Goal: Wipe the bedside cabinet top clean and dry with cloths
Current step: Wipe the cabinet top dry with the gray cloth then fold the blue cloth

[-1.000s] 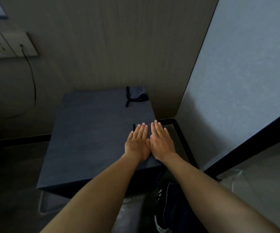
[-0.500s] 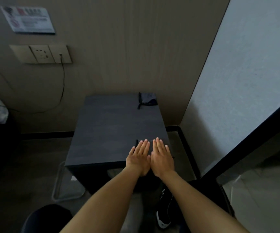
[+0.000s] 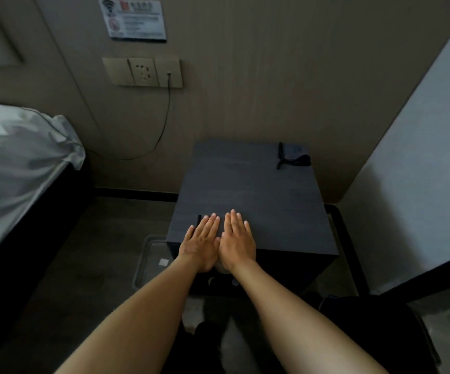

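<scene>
The dark grey bedside cabinet (image 3: 261, 190) stands against the wall, seen from above. My left hand (image 3: 200, 242) and my right hand (image 3: 236, 238) lie flat side by side, palms down, on the near left part of its top, fingers extended. A dark strip of something shows just past the left fingertips; I cannot tell what it is. Neither hand grips anything. A dark grey cloth (image 3: 294, 156) with a black strap lies crumpled in the far right corner of the top, well beyond both hands.
A bed with a white pillow (image 3: 21, 155) fills the left. A wall socket (image 3: 142, 72) with a black cable hanging from it sits above. A clear plastic bin (image 3: 151, 261) stands on the floor left of the cabinet. A pale wall closes the right side.
The view has pulled back and swung left, bringing the bed, socket and sign into sight. My hands have slid from the cabinet's near right side to its near left, staying flat together.
</scene>
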The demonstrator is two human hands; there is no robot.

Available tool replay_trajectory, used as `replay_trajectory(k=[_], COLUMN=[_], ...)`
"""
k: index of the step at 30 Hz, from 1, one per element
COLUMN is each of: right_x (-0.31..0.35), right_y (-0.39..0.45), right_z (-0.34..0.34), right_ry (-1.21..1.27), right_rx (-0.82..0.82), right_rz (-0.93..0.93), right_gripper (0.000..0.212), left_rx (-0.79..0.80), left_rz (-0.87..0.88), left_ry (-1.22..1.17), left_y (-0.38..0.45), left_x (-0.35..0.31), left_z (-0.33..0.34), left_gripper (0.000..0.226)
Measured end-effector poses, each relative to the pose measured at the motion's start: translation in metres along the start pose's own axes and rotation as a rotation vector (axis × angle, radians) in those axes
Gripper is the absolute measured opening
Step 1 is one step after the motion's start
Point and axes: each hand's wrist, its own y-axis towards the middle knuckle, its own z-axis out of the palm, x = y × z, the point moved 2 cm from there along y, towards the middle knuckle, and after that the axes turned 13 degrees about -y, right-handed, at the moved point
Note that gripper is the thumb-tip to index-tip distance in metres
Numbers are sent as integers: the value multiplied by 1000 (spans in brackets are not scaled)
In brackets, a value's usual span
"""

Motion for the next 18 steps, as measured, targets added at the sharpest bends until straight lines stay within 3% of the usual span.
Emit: replay_trajectory(k=[8, 18], right_x=[80, 88], right_y=[24, 58], right_z=[-5, -7], right_ry=[23, -10], right_rx=[1, -4], right_rz=[-91, -107], right_gripper=[66, 66], left_rx=[-35, 1], left_rz=[-125, -179], left_ry=[7, 43], left_y=[-18, 17], left_x=[72, 86], left_z=[-26, -43], left_gripper=[57, 58])
